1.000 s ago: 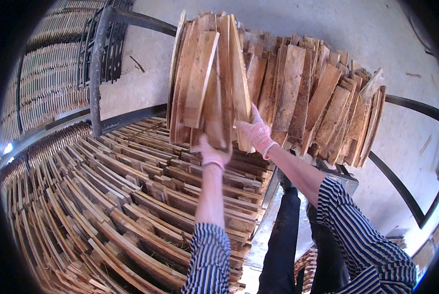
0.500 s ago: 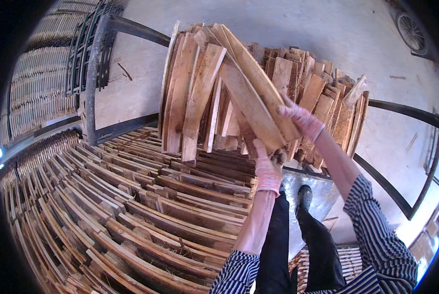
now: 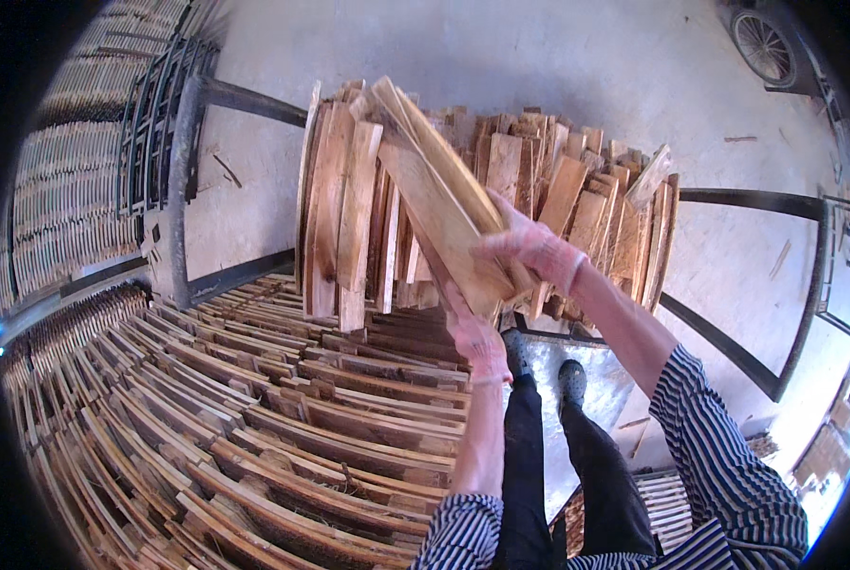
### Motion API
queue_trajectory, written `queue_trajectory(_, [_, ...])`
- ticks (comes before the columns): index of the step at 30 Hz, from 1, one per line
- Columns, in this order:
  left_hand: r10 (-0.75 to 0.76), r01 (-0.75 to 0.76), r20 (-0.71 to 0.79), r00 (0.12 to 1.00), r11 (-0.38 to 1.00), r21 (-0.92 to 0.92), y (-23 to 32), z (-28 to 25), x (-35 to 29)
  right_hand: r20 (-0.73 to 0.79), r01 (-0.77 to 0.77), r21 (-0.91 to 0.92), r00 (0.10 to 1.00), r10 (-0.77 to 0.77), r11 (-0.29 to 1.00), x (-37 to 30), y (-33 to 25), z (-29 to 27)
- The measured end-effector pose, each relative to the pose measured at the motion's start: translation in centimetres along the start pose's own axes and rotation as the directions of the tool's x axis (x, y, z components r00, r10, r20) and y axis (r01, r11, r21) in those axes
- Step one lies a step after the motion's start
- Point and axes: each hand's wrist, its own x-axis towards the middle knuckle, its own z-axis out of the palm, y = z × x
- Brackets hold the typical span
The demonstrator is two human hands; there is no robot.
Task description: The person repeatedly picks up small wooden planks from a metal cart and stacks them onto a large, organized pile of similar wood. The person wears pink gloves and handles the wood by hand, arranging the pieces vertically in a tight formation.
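A few long wooden boards (image 3: 432,207) are held together at a slant, their far ends rising over the pile. Wrapped round their near end from below is my left hand (image 3: 482,347), in a pink and white glove, its fingers partly hidden behind the wood. My right hand (image 3: 539,252), gloved alike, is closed on the right edge of the same boards, its fingertips slightly blurred. Just beyond stands a pile of upright planks (image 3: 338,204), with more rough planks (image 3: 586,204) packed to the right.
Rows of narrow boards (image 3: 254,427) with small spacers cover the lower left. A dark metal frame (image 3: 186,180) surrounds the pile. My feet are on or beside a shiny metal sheet (image 3: 601,375). A spoked wheel (image 3: 765,49) stands at the upper right.
Both hands and the held boards have shifted left. My right hand has come further across the boards' near end. The whole view has also moved slightly.
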Motion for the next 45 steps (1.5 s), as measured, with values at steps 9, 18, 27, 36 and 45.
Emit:
queue_trajectory(9, [-0.369, 0.353, 0.07, 0.927, 0.92, 0.169, 1.9, 0.1, -17.8, 0.169, -0.327, 0.398, 0.944, 0.282, 0.857, -13.1, 6.8, -4.7])
queue_trajectory(18, [-0.472, 0.591, 0.583, 0.662, 0.806, -0.018, 2.0, -7.7, -16.5, 0.152, -0.299, 0.491, 0.954, 0.258, 0.818, -17.7, 1.6, -0.7])
queue_trajectory(27, [-0.07, 0.688, 0.734, 0.676, 0.416, -0.594, 9.5, -3.0, -16.6, 0.141, -0.115, -0.201, 0.979, 0.145, 0.973, -38.3, -3.4, -1.5])
queue_trajectory(36, [0.113, 0.375, 0.516, 0.849, 0.56, -0.739, 25.1, -3.7, -25.0, 0.253, 0.187, -0.406, 0.964, -0.087, 0.895, -44.8, -14.2, 6.4])
queue_trajectory(45, [0.208, 0.122, 0.264, 0.942, 0.521, -0.845, 33.1, -19.3, -35.5, 0.534, 0.489, -0.678, 0.841, -0.089, 0.548, -51.5, -20.7, 21.0])
